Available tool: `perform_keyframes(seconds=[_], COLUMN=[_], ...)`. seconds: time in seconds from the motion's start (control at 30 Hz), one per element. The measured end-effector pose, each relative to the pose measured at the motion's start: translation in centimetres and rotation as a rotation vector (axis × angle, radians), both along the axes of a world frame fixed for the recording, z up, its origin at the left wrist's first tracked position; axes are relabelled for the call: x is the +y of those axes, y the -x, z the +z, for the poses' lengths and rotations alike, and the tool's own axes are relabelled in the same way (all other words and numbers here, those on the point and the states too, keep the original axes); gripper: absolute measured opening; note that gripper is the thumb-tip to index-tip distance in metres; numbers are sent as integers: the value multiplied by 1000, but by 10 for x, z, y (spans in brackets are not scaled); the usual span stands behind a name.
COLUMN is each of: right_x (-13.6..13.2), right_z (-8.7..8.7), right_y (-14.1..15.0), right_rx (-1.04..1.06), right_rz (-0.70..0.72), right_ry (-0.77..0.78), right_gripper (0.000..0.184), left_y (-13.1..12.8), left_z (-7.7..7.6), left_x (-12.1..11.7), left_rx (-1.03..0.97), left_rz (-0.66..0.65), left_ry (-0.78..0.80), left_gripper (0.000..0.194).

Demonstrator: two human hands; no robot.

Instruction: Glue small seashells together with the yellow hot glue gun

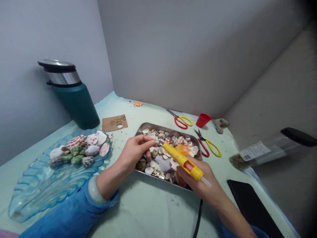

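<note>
My right hand (208, 183) is wrapped round a yellow hot glue gun (177, 156), a pen-shaped one with a clear glue stick (206, 181) poking out of its back end. Its tip points left, close to the fingers of my left hand (135, 148). Those fingers pinch a small greyish shell piece (158, 142), partly hidden by the thumb and blurred. Both hands are above a metal tray (160, 180) filled with mixed seashells (163, 163), white, brown, striped and orange.
On the left, a blue glass dish (49, 191) bears several shells and green snail shells; behind it stands a teal bottle (79, 105). Cardboard (114, 123), scissors (182, 121), more scissors (206, 145) and a red cup (203, 120) lie beyond. At right are a clear jar (262, 152) and black phone (251, 208).
</note>
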State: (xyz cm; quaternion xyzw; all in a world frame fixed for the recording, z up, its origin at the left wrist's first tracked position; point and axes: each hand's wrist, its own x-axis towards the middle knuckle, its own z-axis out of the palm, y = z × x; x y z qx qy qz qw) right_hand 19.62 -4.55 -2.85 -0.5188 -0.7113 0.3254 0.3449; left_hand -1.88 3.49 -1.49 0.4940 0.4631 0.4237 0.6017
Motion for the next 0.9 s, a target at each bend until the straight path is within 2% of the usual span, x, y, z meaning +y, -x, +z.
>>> perform_keyframes(seconds=[0.57, 0.9], right_x=[0, 1], right_z=[1, 4], right_y=[0, 2], right_rx=[-28, 9], right_rz=[0, -17], right_ry=[-12, -10], right_gripper=[18, 21], left_y=[-2, -1], left_z=[4, 0], left_x=[-2, 1], left_rx=[-27, -14], left_rz=[20, 21], left_ry=[-10, -16], left_gripper=[17, 21])
